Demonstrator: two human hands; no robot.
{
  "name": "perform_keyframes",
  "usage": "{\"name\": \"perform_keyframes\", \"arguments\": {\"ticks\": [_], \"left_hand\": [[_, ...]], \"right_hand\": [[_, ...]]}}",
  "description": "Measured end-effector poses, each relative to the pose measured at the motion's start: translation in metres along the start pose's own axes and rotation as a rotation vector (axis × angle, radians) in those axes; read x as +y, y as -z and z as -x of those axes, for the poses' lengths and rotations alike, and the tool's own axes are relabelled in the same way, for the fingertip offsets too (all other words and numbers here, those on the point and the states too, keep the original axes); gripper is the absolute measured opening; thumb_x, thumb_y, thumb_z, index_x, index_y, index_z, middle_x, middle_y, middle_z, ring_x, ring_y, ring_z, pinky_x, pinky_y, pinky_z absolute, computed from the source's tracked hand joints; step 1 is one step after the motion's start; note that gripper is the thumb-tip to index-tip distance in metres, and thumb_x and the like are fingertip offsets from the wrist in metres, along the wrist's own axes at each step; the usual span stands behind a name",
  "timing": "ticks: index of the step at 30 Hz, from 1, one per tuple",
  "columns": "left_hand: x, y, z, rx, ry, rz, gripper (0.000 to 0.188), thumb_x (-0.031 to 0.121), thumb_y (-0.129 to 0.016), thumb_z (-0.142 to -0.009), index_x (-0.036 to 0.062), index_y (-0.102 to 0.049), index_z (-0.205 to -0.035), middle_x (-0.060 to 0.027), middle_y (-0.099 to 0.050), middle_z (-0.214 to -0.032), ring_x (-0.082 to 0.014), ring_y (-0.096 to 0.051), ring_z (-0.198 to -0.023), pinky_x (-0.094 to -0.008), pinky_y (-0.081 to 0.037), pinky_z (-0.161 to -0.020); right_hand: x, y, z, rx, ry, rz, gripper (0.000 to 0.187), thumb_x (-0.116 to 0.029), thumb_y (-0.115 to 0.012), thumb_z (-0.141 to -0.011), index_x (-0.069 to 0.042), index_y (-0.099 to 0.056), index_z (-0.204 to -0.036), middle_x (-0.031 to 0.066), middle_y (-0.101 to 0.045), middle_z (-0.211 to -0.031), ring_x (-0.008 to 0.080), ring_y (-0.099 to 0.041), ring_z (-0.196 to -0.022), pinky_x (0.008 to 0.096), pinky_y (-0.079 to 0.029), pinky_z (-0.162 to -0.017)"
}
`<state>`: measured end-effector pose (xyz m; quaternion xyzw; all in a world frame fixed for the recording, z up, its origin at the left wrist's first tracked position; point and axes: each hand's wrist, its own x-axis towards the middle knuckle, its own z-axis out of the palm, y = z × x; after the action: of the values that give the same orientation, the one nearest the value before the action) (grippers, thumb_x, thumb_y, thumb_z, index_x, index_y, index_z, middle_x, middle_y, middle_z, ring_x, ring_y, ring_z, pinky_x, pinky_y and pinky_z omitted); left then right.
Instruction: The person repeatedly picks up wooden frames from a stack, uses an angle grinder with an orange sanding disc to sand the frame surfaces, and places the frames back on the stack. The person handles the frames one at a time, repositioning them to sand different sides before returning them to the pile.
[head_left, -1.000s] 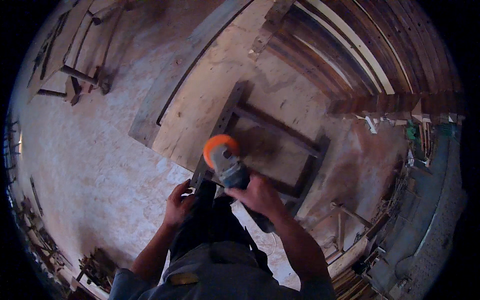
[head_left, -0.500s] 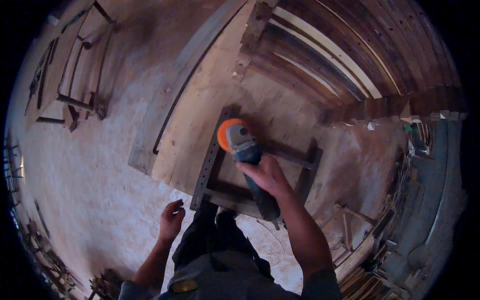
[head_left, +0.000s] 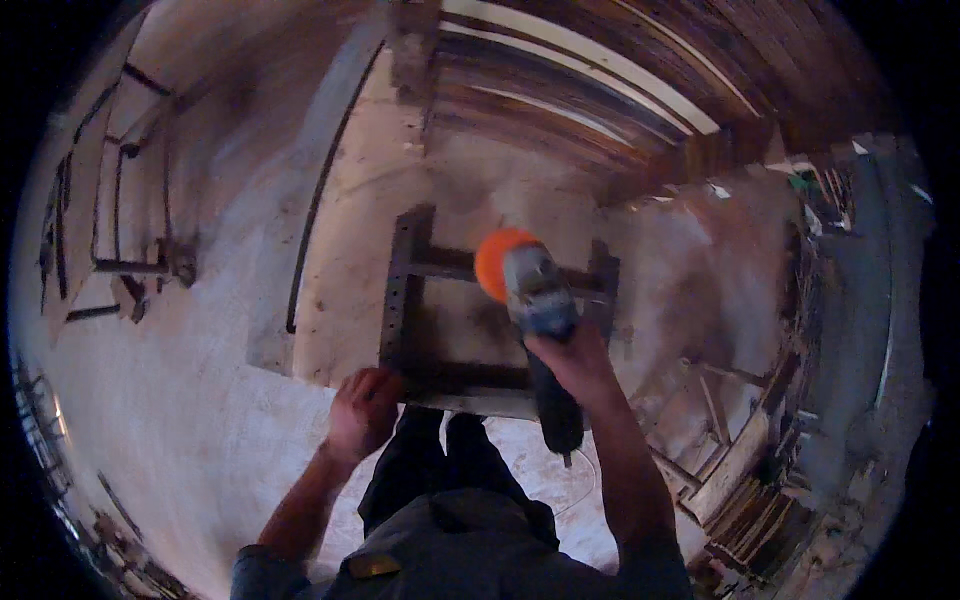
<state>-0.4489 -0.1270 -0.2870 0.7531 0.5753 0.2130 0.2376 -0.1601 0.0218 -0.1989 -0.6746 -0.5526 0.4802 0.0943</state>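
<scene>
My right hand point(head_left: 580, 365) is wrapped round the body of an angle grinder point(head_left: 543, 300) with an orange disc point(head_left: 500, 262) at its far end. The grinder is held over a dark wooden frame point(head_left: 398, 300), its disc above the far crosspiece. Whether the disc touches the wood cannot be told. A row of small holes runs along the frame's left rail. At the near left corner of the frame is my left hand point(head_left: 365, 408), its fingers curled in against the wood and slightly blurred.
The frame lies on a broad pale wooden board point(head_left: 340, 270). Long dark and pale planks point(head_left: 600, 60) are stacked at the far right. A wooden frame piece point(head_left: 130, 265) stands at the left. Scrap wood point(head_left: 750, 525) lies at the lower right, and a thin cord point(head_left: 592, 480) trails near my feet.
My left hand has come up and right from beside my leg to the frame's corner. The grinder has moved right, from over the left rail to above the frame's far crosspiece. The view has shifted.
</scene>
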Motion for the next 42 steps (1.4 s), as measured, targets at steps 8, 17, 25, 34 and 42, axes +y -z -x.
{"name": "perform_keyframes", "arguments": {"ticks": [8, 17, 25, 34, 42], "left_hand": [[-0.035, 0.030, -0.092, -0.142, 0.672, 0.148, 0.068, 0.035, -0.073, -0.082, -0.0015, -0.048, -0.134, -0.0199, -0.063, -0.119, -0.0366, -0.061, -0.108, -0.0458, -0.048, -0.095], [-0.023, -0.032, -0.089, -0.143, 0.720, -0.290, 0.045, 0.034, -0.068, -0.081, 0.0010, -0.054, -0.108, -0.0207, -0.066, -0.098, -0.0343, -0.066, -0.085, -0.0448, -0.053, -0.074], [0.034, -0.001, -0.087, -0.018, 0.945, 0.727, 0.027, 0.025, -0.070, -0.086, 0.0152, -0.046, -0.077, 0.0030, -0.043, -0.057, -0.0119, -0.042, -0.042, -0.0295, -0.035, -0.039], [-0.122, 0.029, -0.121, -0.834, 0.705, 1.706, 0.013, 0.018, -0.056, -0.093, 0.0093, -0.057, -0.083, 0.0000, -0.051, -0.066, -0.0128, -0.050, -0.062, -0.0321, -0.043, -0.055], [0.220, -0.122, -0.186, -0.455, 0.423, 1.283, 0.026, 0.041, -0.061, -0.093, 0.0146, -0.059, -0.088, -0.0018, -0.057, -0.068, -0.0173, -0.057, -0.059, -0.0367, -0.048, -0.051]], "right_hand": [[0.118, 0.065, 0.162, 0.322, -0.285, -0.609, 0.044, -0.029, -0.075, -0.081, -0.001, -0.062, -0.112, 0.0067, -0.068, -0.095, 0.0170, -0.065, -0.082, 0.0335, -0.054, -0.075], [0.244, 0.052, 0.312, 0.614, -0.404, -0.835, 0.046, -0.037, -0.067, -0.085, 0.003, -0.059, -0.105, 0.0087, -0.062, -0.084, 0.0190, -0.063, -0.067, 0.0340, -0.055, -0.061], [0.343, 0.030, 0.366, 0.761, -0.399, -1.074, 0.037, -0.034, -0.068, -0.085, -0.001, -0.061, -0.098, 0.0059, -0.061, -0.081, 0.0155, -0.061, -0.067, 0.0329, -0.053, -0.060], [0.414, 0.031, 0.409, 0.813, -0.680, -0.917, 0.049, -0.041, -0.074, -0.077, 0.002, -0.067, -0.099, 0.0096, -0.068, -0.086, 0.0174, -0.062, -0.078, 0.0358, -0.050, -0.072], [0.486, 0.017, 0.531, 1.074, -0.761, -1.070, 0.047, -0.039, -0.073, -0.076, 0.002, -0.067, -0.098, 0.0088, -0.066, -0.084, 0.0167, -0.060, -0.073, 0.0344, -0.050, -0.067]]}}
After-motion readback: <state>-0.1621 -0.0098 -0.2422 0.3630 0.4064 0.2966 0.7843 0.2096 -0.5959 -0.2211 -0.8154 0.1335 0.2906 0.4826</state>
